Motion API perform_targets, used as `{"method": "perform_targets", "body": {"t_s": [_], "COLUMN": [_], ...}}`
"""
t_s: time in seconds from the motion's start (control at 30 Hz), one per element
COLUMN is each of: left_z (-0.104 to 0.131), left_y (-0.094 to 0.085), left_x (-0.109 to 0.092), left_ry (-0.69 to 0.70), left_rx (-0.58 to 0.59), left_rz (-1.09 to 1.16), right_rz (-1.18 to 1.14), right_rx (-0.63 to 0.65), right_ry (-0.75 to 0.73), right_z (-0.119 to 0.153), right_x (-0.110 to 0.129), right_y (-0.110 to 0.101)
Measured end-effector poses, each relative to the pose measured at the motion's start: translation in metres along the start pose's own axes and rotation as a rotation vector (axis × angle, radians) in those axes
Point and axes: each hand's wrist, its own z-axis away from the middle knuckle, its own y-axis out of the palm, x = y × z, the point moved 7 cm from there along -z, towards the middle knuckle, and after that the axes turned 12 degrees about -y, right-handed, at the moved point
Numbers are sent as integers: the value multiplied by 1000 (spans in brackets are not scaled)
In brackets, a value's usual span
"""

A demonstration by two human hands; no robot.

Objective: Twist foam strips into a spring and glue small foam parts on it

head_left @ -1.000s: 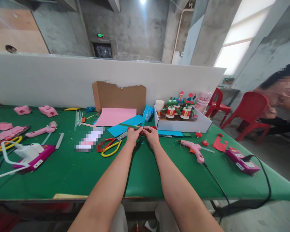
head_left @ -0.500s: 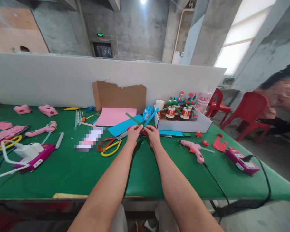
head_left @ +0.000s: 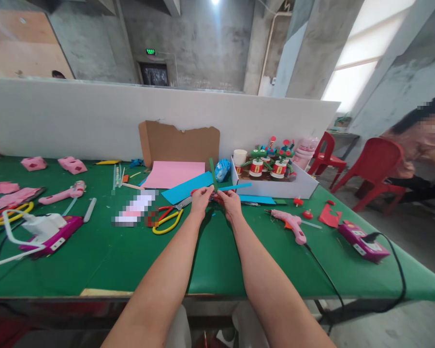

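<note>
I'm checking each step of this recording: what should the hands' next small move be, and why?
Probably fold the blue strip across the green strip: the left hand and right hand pinch near where they meet, with the green end pointing away and the blue end out to the right.

We hold two narrow paper strips, one green and one blue, crossing at the fingertips. We find the green paper strip [head_left: 213,173] flat and straight, its free end pointing away from us and leaning slightly left. We find the blue paper strip [head_left: 240,186] extending to the right above the right hand [head_left: 230,201], its free end slightly raised. The strips form roughly a right angle at the pinch between the left hand [head_left: 202,197] and right hand; our fingers hide the joint.
</note>
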Motion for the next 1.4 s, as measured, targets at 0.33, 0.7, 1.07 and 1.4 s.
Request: {"method": "perform_targets", "body": {"t_s": [0.33,0.7,1.07,1.4], "left_z": [-7,-3,-2,-8], "left_y": [-2,3,0,-4], "left_x": [-1,3,4,4], "left_ry": [79,0,-31,11], "left_rx": [4,73,17,-16], "left_rz": [-80,-24,8,26], "right_rz": [57,55,47,84], "right_rx": [12,-20,-34,21], "right_ry": [9,-20,-95,-49], "right_z": [-2,0,0,-2], "right_x": [-5,0,4,1], "right_y": [-1,-1,-2,-1]}}
